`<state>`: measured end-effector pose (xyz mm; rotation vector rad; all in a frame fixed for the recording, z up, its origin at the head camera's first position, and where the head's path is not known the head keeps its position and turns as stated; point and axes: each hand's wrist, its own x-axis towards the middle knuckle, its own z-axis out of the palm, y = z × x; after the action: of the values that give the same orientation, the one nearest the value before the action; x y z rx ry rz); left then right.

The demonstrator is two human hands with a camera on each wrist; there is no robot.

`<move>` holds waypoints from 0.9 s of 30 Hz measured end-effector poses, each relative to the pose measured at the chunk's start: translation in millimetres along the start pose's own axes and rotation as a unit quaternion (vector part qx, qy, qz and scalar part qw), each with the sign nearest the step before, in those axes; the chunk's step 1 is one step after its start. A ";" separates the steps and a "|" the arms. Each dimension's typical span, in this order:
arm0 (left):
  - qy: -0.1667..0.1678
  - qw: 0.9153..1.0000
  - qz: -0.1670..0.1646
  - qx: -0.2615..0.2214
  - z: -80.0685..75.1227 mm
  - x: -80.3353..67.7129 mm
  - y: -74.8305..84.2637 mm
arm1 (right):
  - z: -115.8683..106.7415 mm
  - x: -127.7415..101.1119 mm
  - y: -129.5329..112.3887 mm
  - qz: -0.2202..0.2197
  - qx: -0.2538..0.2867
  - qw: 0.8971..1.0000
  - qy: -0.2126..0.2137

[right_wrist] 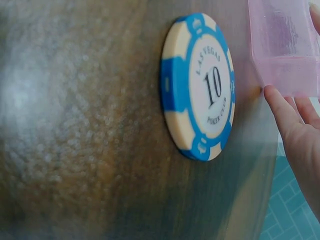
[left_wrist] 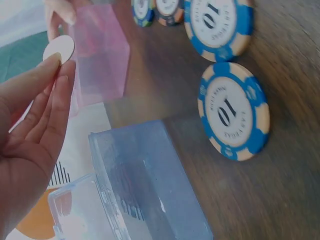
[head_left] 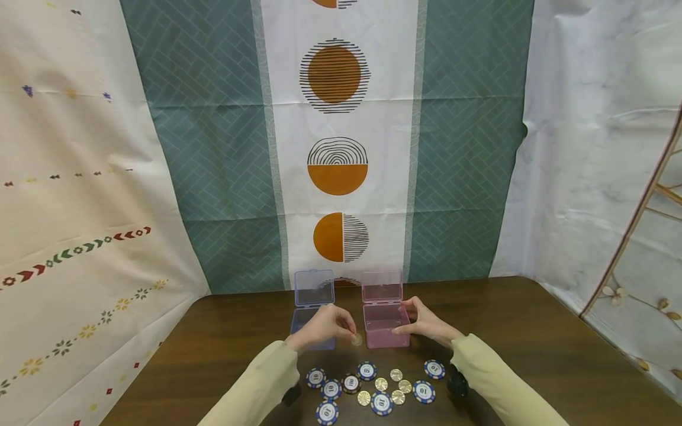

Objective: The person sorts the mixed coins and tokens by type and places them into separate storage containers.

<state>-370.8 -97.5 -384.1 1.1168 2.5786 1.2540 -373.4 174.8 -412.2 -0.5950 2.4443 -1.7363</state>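
My left hand (head_left: 346,330) pinches a gold coin (head_left: 356,339) between thumb and fingertips, just left of the open pink box (head_left: 385,332). In the left wrist view the coin (left_wrist: 58,48) stands at the fingertips (left_wrist: 60,75), with the pink box (left_wrist: 100,55) beyond it. An open blue box (head_left: 311,299) sits behind that hand, and up close the blue box (left_wrist: 150,185) shows nothing inside. My right hand (head_left: 406,319) grips the pink box's right side, thumb at the front. In the right wrist view its fingers (right_wrist: 292,125) touch the pink box (right_wrist: 282,47).
Several blue-and-white poker chips (head_left: 367,371) and gold coins (head_left: 396,374) lie on the brown table (head_left: 533,343) near its front edge. Chips marked 10 (left_wrist: 232,111) (right_wrist: 200,85) lie close to the wrists. Patterned cloth hangs behind and at both sides.
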 end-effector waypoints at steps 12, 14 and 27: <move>0.061 0.998 -0.025 -0.006 -4.7 8.7 -4.6 | 2.3 -1.9 0.0 -0.009 -0.011 1.000 0.014; 0.071 0.997 -0.034 -0.013 -4.5 10.7 -5.0 | 1.7 0.5 3.6 -0.007 -0.005 1.000 0.013; 0.140 0.975 -0.117 -0.129 13.4 35.0 -2.7 | -3.6 12.4 26.6 0.003 -0.017 1.000 0.003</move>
<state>-393.4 -67.6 -386.5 0.6063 2.5329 1.7266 -392.8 181.0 -433.6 -0.5845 2.4817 -1.7009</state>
